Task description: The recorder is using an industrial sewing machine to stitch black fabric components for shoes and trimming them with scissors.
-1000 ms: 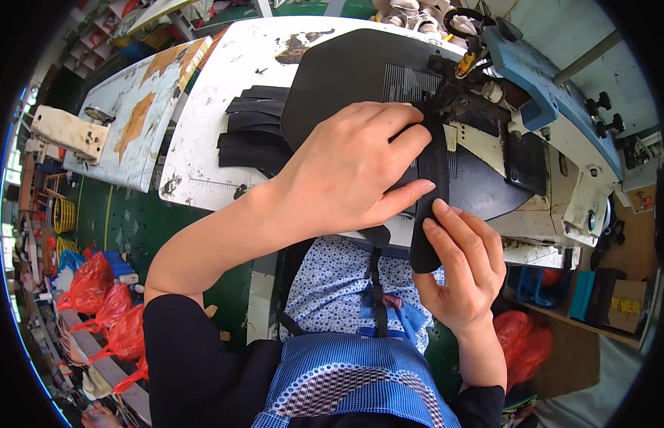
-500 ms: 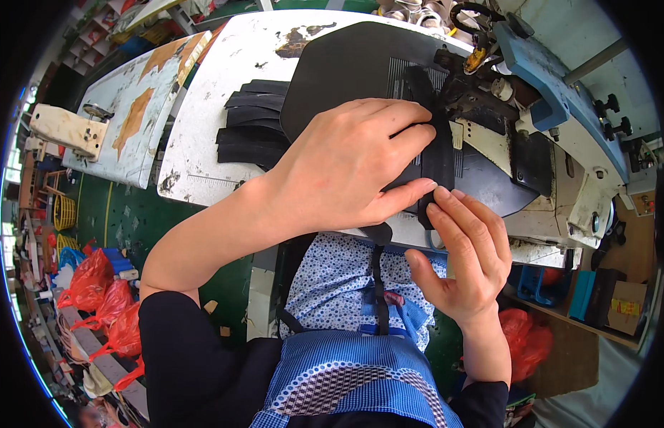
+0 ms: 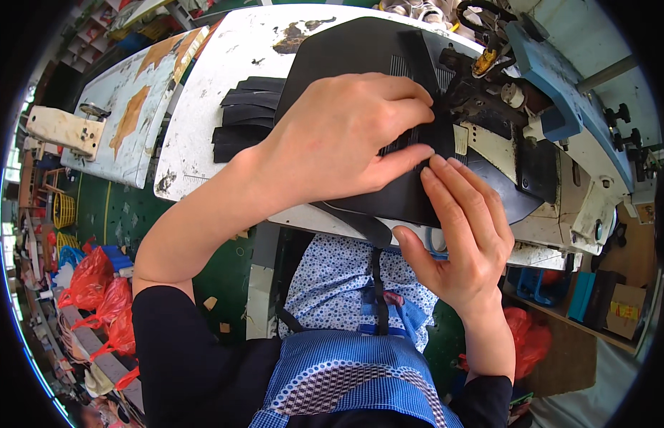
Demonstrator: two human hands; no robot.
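Note:
A black strip [image 3: 422, 68] lies lengthwise on a dark plate [image 3: 339, 53] beside the machine's head [image 3: 482, 89]. Over the plate, my left hand [image 3: 353, 135] has its fingers curled and thumb drawn in, gripping the strip's left side. At the strip's near end, the fingertips of my right hand [image 3: 464, 228] press down almost against my left thumb. Its fingers are stretched out and its thumb stands apart. Another dark strip [image 3: 368, 225] hangs over the near table edge. Left of the plate lie several black strips [image 3: 246, 107] in a row.
The blue and white machine arm [image 3: 553, 78] rises at the right. A white worktable [image 3: 236, 43] with worn patches carries the plate. A second table [image 3: 136, 107] stands to the left. Red plastic bags [image 3: 114, 307] sit at lower left, and a shelf with boxes [image 3: 624, 307] at right.
Both hands have shifted slightly away from me along with the strip, whose far end now reaches further back. More of the hanging dark strip shows at the table edge.

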